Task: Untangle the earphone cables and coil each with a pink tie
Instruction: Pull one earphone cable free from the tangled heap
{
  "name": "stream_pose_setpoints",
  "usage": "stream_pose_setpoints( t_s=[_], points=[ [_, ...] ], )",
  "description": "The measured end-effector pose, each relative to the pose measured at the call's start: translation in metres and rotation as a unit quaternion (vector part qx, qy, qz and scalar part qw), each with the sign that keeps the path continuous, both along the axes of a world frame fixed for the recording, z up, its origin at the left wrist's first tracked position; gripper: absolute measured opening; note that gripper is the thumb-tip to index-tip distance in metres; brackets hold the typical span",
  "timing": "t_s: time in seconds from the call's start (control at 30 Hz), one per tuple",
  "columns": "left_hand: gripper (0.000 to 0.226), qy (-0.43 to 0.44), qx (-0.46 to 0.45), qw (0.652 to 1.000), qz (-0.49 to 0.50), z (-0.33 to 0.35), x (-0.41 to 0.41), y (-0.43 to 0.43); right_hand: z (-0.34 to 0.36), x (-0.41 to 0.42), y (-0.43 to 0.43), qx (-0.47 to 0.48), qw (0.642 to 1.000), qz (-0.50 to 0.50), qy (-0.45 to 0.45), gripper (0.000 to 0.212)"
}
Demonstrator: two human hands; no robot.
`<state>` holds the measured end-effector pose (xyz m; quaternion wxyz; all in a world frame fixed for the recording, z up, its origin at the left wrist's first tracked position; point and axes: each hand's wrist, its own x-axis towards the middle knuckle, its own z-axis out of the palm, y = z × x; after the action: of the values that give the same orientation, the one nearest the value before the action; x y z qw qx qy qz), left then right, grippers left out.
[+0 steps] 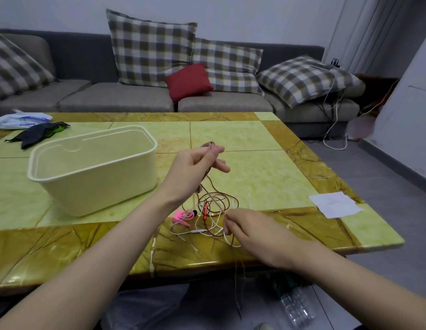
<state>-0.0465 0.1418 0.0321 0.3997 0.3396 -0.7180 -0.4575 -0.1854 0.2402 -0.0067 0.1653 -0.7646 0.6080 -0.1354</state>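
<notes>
"Earphone cables: where are they?"

"In a tangle near the front edge of the desk, a little right of its middle. A brown cable is looped through a white cable, and a red piece lies among the loops."

"And the hands?"

"The left hand is raised above the desk. Its thumb and fingers pinch a bunch of the brown cable, which runs down into the tangle. The right hand is over the front edge, pinching a brown strand between thumb and forefinger. A brown end hangs below that edge."

"The pink ties?"

"On the desk just left of the tangle, with a white loop against them."

"Anything else?"

"A cream bin stands left of the raised hand. A sheet of paper lies at the right edge. A dark cloth and a plastic bag sit toward the far left corner."
</notes>
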Motion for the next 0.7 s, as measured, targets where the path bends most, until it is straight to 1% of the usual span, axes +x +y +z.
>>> stream_pose_setpoints(
  t_s=[0.1, 0.17, 0.23, 0.33, 0.37, 0.4, 0.5, 0.57, 0.63, 0.7],
  points=[
    [0.034, -0.126, -0.08, 0.989, -0.02, -0.004, 0.002, -0.007, 0.005, -0.006, -0.002, -0.01, 1.0, 0.009, 0.012, 0.021],
    [0.031, -0.19, -0.088, 0.977, -0.039, -0.008, 0.003, -0.009, 0.008, -0.012, -0.005, -0.027, 0.999, 0.013, 0.043, 0.023],
    [0.033, -0.243, -0.07, 0.965, -0.073, -0.012, 0.003, -0.007, 0.014, -0.021, -0.009, -0.052, 0.996, 0.011, 0.074, 0.025],
    [0.036, -0.292, -0.005, 0.95, -0.114, -0.015, 0.002, -0.003, 0.027, -0.033, -0.014, -0.103, 0.99, -0.011, 0.101, 0.026],
    [0.034, -0.285, 0.024, 0.95, -0.128, -0.014, 0.001, -0.001, 0.03, -0.037, -0.016, -0.126, 0.985, -0.019, 0.115, 0.026],
    [0.033, -0.26, 0.057, 0.952, -0.15, -0.012, 0.0, 0.002, 0.033, -0.04, -0.018, -0.152, 0.979, -0.026, 0.133, 0.027],
    [0.036, -0.133, 0.157, 0.951, -0.232, -0.004, -0.001, 0.007, 0.037, -0.045, -0.024, -0.212, 0.963, -0.057, 0.157, 0.03],
    [0.036, -0.058, 0.215, 0.939, -0.263, 0.001, -0.001, 0.01, 0.037, -0.044, -0.027, -0.218, 0.961, -0.078, 0.154, 0.03],
    [0.041, 0.011, 0.264, 0.923, -0.281, 0.004, -0.001, 0.011, 0.035, -0.041, -0.028, -0.207, 0.965, -0.079, 0.14, 0.03],
    [0.043, 0.093, 0.314, 0.896, -0.3, 0.007, -0.001, 0.014, 0.032, -0.036, -0.026, -0.19, 0.972, -0.072, 0.122, 0.03]
  ],
)
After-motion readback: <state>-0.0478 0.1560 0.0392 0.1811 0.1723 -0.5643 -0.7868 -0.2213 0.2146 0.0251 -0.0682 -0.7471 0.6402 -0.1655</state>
